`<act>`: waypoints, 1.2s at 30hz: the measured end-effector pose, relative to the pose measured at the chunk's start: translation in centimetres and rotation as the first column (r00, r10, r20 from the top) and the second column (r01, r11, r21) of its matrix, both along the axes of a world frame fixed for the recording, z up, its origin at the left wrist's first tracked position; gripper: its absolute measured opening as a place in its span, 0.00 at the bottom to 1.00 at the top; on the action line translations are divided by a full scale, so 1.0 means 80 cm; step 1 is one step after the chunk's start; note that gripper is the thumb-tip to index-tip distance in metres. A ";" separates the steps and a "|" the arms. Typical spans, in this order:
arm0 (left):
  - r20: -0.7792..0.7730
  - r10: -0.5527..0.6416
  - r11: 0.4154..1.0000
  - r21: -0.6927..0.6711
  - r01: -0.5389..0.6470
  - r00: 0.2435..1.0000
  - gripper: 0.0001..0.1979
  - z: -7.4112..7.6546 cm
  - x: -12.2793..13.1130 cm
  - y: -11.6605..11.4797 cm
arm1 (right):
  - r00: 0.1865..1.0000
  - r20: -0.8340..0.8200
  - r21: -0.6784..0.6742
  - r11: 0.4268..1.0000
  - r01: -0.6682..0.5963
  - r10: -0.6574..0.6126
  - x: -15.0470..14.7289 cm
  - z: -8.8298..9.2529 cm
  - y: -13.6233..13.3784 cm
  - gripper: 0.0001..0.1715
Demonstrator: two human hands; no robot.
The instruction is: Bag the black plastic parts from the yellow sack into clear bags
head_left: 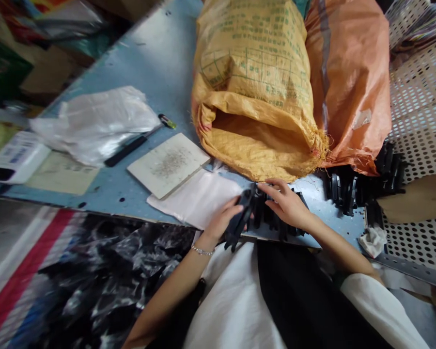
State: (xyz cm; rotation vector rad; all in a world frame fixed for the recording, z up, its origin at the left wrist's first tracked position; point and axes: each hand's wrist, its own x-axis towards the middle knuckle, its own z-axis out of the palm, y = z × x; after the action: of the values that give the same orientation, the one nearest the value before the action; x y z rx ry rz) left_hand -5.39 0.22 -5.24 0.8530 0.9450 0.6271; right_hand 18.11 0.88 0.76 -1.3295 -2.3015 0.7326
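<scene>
Left hand (222,219) at the worktop's (163,58) near edge, closed on a few slim black pieces (235,224), thumb on top, their lower ends over the edge. Right hand (288,204) just beside, fingers bent, tips on the black pile (276,224); cannot tell whether it grips one. Pile lies along the near edge, partly under this hand.

Left of the hands: whitish sheet (198,201) at the near edge, partly under a pale square board (169,165) with dark specks. Farther left, black-handled tool (125,151) beside crumpled clear plastic (101,121), toward the left far edge.

Beyond the hands: yellow sack (254,72), mouth gaping toward the near edge. Orange sack (352,87) against its right side; more black parts (343,191) before it, near the worktop's right near corner. Perforated panel (421,145) past the right edge. Below the near edge, left: dark, shiny heap (109,276).
</scene>
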 end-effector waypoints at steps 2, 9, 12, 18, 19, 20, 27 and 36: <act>-0.046 -0.191 0.979 0.057 0.194 0.980 0.27 0.014 -0.007 -0.005 | 0.978 0.108 0.050 0.982 -0.184 0.178 -0.005 0.004 -0.007 0.22; -0.414 0.112 0.932 0.359 0.050 0.903 0.19 0.010 -0.042 -0.001 | 0.992 0.020 -0.210 0.971 -0.117 0.124 0.017 -0.008 -0.028 0.20; -0.669 0.424 0.785 0.608 0.121 0.610 0.11 -0.016 -0.053 0.003 | 0.971 -0.120 -0.378 0.914 0.149 -0.208 0.029 -0.021 -0.030 0.21; -0.632 0.339 0.786 0.597 0.159 0.697 0.08 -0.040 -0.076 0.021 | 0.742 -0.383 -0.733 0.670 0.118 -0.550 -0.003 -0.047 -0.052 0.23; -0.591 0.340 0.813 0.576 0.087 0.732 0.07 -0.040 -0.082 0.024 | 0.692 -0.406 -0.782 0.619 0.076 -0.597 -0.011 -0.050 -0.058 0.23; -0.557 0.346 0.838 0.546 0.019 0.755 0.08 -0.039 -0.087 0.028 | 0.645 -0.419 -0.819 0.573 0.037 -0.639 -0.019 -0.052 -0.064 0.24; -0.368 0.351 0.900 0.386 -0.202 0.861 0.07 -0.039 -0.100 0.038 | 0.410 -0.468 -0.845 0.260 -0.467 -0.783 -0.079 -0.065 -0.092 0.20; -0.616 0.430 0.630 0.729 0.270 0.660 0.20 -0.035 -0.123 0.022 | 0.224 -0.300 -0.718 0.065 -0.693 -0.927 -0.129 -0.083 -0.099 0.11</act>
State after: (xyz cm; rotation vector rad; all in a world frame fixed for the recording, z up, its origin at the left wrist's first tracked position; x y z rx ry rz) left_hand -15.24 1.98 -8.07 2.0016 1.5125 0.8018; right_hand 7.78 -7.04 -5.90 -0.7449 0.0672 2.4287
